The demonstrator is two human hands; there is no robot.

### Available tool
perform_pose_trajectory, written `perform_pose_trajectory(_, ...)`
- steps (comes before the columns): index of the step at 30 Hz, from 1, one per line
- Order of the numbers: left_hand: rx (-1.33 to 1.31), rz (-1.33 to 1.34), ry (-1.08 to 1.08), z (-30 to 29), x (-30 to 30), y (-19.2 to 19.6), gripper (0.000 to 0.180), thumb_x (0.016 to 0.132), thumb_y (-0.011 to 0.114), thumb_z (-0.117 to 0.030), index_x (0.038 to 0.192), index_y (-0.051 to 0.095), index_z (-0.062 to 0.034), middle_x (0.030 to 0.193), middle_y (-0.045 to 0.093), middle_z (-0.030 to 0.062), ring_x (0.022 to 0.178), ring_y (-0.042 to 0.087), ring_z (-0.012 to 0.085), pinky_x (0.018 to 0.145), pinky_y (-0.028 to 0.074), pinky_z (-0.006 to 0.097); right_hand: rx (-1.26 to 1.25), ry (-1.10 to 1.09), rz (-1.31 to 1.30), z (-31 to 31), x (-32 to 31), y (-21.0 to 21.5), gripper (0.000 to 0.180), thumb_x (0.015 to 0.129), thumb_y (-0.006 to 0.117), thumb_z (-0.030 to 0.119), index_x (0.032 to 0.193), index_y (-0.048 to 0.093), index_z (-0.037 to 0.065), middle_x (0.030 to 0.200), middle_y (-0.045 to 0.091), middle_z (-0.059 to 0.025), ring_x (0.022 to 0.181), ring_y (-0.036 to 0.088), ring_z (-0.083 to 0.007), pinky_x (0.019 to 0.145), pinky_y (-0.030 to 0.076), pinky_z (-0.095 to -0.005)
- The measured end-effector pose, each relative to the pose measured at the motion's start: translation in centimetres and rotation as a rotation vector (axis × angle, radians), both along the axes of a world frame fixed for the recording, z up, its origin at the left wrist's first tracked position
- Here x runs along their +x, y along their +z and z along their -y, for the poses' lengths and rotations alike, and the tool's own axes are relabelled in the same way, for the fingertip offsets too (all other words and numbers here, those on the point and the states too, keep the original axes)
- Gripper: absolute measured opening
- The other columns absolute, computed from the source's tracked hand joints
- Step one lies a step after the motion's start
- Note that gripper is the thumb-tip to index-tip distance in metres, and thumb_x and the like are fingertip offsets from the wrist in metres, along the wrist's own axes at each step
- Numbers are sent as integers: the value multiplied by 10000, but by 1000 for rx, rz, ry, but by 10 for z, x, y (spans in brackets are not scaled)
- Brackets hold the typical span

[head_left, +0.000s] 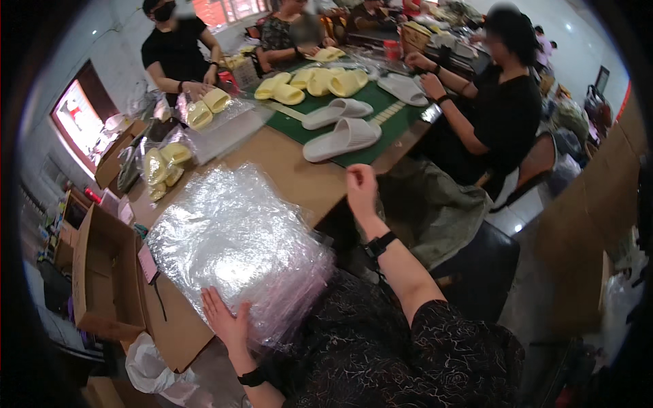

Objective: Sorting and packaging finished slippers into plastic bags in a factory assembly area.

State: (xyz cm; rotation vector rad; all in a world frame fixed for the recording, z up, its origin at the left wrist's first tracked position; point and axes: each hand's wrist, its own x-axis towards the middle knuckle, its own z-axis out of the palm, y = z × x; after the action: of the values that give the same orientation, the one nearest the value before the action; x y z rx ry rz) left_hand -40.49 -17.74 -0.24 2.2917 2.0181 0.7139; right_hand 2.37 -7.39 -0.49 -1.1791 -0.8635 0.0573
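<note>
My left hand lies flat, fingers spread, on the near left edge of a thick stack of clear plastic bags. Raised over the table's right edge, my right hand has its fingers curled in; whether anything is in them is hidden. Just beyond it sits a white slide slipper, with another white slipper behind. Both rest on a green mat. Farther back on the mat are several yellow slippers.
An open cardboard box stands at the left, near bagged yellow slippers. Co-workers sit or stand around the far side; one in black is at the right. A grey-green sack hangs beside the table's right edge.
</note>
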Motion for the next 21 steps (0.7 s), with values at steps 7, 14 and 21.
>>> perform_pose_trajectory(7, -9, 8, -26, -7, 3, 0, 896, 842, 681, -476, 1503, 309, 1, 1573, 273, 223, 1466, 232, 366, 1191, 173, 460, -376, 415, 526, 31, -5, 77, 155, 834, 648, 127, 967, 668, 52, 891, 667, -93, 736, 643, -209, 669, 518, -320)
perform_pose_trajectory(14, 79, -25, -37, 0, -4, -2, 842, 857, 676, -430, 1504, 324, -22, 1568, 290, 214, 1459, 250, 366, 1190, 176, 459, -1011, 565, 1106, 100, 114, 98, 153, 801, 630, 252, 870, 706, 138, 843, 709, -74, 831, 678, -308, 719, 539, -415)
perform_pose_trajectory(21, 71, -45, -58, -9, -1, -4, 890, 853, 655, -510, 1502, 317, -3, 1571, 292, 199, 1462, 253, 352, 1189, 182, 456, -1580, 678, 966, 180, 142, -26, 209, 744, 650, 263, 892, 750, 154, 876, 715, -117, 850, 676, -330, 748, 542, -429)
